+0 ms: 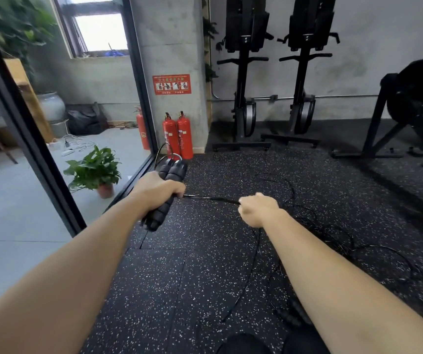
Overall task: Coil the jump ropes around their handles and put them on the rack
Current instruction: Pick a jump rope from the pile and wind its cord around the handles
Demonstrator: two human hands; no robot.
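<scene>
Above speckled gym floor point(205, 277), left hand point(158, 191) grips both handles point(173, 172), right hand point(257, 209) pinches rope point(213, 198) stretched between.

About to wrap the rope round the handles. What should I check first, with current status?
1. Left hand grips both handles together: ok.
2. Right hand pinches the rope: ok.
3. Rope taut between the hands: ok.
4. Slack rope on the floor free of knots: cannot tell.
5. Rack in sight: not ok, none recognisable in this view.
</scene>
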